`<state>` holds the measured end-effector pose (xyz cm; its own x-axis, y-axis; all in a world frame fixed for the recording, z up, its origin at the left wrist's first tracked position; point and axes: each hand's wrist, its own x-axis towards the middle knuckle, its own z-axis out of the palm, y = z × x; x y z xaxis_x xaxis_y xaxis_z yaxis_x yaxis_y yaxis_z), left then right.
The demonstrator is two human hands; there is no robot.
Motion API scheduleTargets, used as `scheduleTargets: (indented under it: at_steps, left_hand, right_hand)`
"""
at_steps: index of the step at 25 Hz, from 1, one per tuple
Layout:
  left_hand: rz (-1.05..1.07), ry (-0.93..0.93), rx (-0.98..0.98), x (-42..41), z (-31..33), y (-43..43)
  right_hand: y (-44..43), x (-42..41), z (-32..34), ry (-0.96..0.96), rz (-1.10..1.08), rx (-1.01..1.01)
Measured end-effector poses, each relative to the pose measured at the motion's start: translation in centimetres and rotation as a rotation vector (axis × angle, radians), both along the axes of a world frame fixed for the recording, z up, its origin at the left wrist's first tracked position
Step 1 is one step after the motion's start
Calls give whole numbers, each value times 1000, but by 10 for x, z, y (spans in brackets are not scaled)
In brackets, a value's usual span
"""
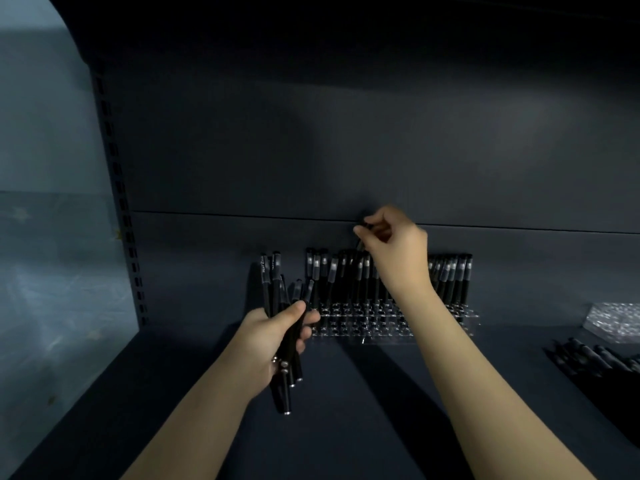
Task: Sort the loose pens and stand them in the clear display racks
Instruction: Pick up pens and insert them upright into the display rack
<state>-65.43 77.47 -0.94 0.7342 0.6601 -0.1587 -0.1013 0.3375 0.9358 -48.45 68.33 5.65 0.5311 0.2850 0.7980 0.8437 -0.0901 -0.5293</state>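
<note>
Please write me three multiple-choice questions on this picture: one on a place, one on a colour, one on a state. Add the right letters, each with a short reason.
1. Where on the shelf do the loose pens lie? A) right of the clear rack B) left of it C) on top of it
2. What colour is the bundle of pens in the left hand? A) red B) black C) white
3. What does the right hand do? A) lies flat B) pinches one pen above the rack C) hangs empty
Answers: 1 A, they lie near the right edge. 2 B, black barrels, silver ends. 3 B, it pinches the pen's top.
</note>
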Motion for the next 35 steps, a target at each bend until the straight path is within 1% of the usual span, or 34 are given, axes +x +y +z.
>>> scheduleTargets:
  at_steps: [2,4,7,9,11,13,15,17,18,20,22,24,26,27,29,33,35]
  left_hand:
    - [-12,-19,39,-1,0,2]
    - [12,-46,29,-2,1,2]
    - [49,-69,-25,-4,3,-1]
    - [67,-94,-49,-5,4,-1]
    - [71,-118,-38,-5,6,-2]
    - [54,-128,-16,-5,8,-5]
    - [24,-135,-5,-4,10,-9]
    - [-6,-151,-3,-3,12,-13]
    - [-12,-159,-5,-3,13,-14]
    - [11,-167,-23,-2,11,-13]
    - [58,-139,-45,0,7,-11]
    - [86,-89,-43,1,2,-8]
    - [96,-76,-30,1,0,-6]
    - [93,-78,-15,1,0,-6]
    - [77,-83,29,1,-1,-7]
    - [77,-93,72,2,-3,-7]
    - [90,-109,55,2,-4,-7]
  right_hand:
    - [4,2,-5,-47,-14,-41]
    - [7,1,-9,-83,-9,-89]
    - [11,1,-16,-158,-10,-255]
    - [10,-1,-15,-135,37,-322]
    - [7,-8,-7,-85,111,-301]
    - [4,-14,0,20,221,-326]
    - [3,-20,4,259,461,-378]
    - [3,-24,5,504,698,-332]
    - [2,-25,7,564,746,-285]
    - [0,-23,12,590,698,-155]
    - [-4,-14,19,559,536,-13]
    - [-12,-3,23,466,321,32]
    - [-17,5,23,306,107,-20]
    - [-18,5,22,235,50,-53]
    - [-16,4,19,153,26,-116]
    - [-7,1,11,81,24,-225]
    - [-5,0,6,63,37,-365]
